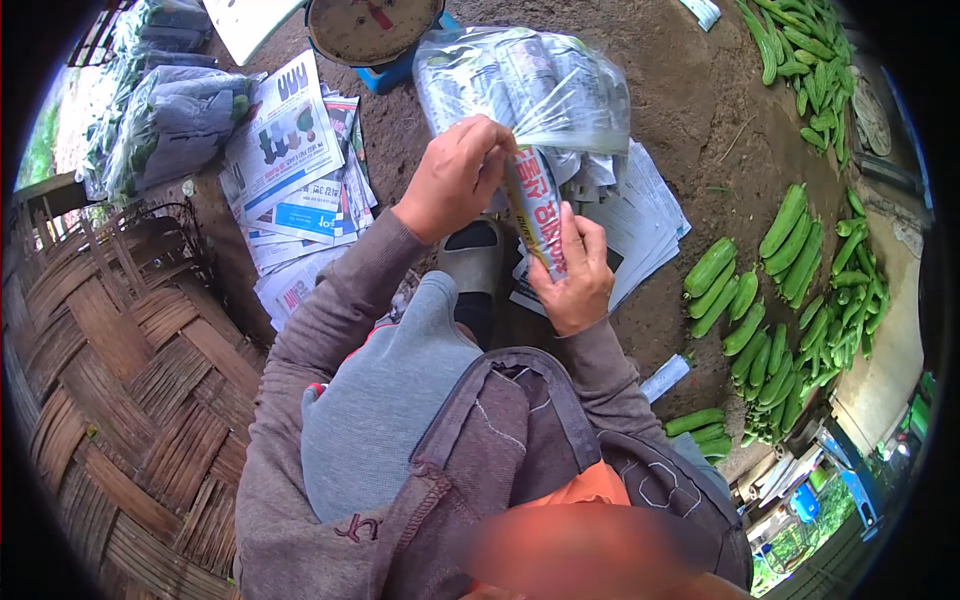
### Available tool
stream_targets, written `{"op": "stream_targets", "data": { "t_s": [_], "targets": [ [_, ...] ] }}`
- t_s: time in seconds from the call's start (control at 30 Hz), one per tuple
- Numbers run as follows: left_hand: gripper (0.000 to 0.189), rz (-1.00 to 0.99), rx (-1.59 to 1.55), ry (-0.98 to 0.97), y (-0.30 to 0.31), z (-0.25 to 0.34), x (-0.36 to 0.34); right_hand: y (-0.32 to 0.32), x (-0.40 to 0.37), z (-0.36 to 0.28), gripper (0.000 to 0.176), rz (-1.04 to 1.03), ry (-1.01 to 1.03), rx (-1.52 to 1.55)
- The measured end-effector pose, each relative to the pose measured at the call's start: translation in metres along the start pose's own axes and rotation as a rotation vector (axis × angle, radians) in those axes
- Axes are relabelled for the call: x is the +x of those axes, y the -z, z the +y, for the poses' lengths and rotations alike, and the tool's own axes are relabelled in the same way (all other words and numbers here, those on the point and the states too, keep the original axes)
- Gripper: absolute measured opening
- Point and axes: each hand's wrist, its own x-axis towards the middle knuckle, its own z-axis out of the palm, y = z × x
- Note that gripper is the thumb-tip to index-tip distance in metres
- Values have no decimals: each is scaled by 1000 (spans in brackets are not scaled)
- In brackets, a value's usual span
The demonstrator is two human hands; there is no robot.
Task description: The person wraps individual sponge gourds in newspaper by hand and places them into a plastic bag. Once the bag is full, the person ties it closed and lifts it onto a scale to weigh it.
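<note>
My right hand (578,272) is closed around the lower end of a newspaper-wrapped roll (540,210) with red and yellow print. Whatever is inside the roll is hidden. The roll's far end meets the mouth of a clear plastic bag (610,125), which lies on the ground with several similar wrapped rolls in it. At the bag's near edge, my left hand (455,180) has its fingers pinched on the gathered plastic, right beside the top of the roll.
Loose newspaper sheets (290,150) lie left, and another newspaper stack (640,225) sits under the bag. Several green cucumbers (710,268) are laid out right. Filled bags (180,120) stand upper left, near a round-topped scale (370,30). A woven basket (120,390) is at left.
</note>
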Motion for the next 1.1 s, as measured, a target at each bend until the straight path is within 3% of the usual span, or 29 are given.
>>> {"op": "stream_targets", "data": {
  "t_s": [0.2, 0.3, 0.53, 0.67, 0.8, 0.93, 1.03, 1.1],
  "targets": [
    [13, -19, -56, 140, 10, 8, -11, 18, 6, -18, 70, -148, -16, -146],
    [14, -31, 50, 16, 11, 9, -6, 22, 12, -29, 68, -181, -76, -23],
    [18, 35, 98, -35, 7, 6, -17, -9, 9, -21, 65, -121, -342, 800],
    [25, 124, 34, 174, 4, 7, -39, -25, 4, -16, 67, -128, -338, 924],
    [32, 149, 239, 286, 8, -5, -52, -30, 11, -18, 67, -203, -298, 919],
    [26, 162, 373, 356, 11, -40, -79, -58, 1, -28, 69, -196, -327, 808],
    [23, 186, 328, 424, 15, -42, -92, -80, -19, -41, 73, -91, -443, 702],
    [23, 216, 294, 411, 17, -41, -95, -86, -31, -42, 71, -173, -455, 593]
  ]
}}
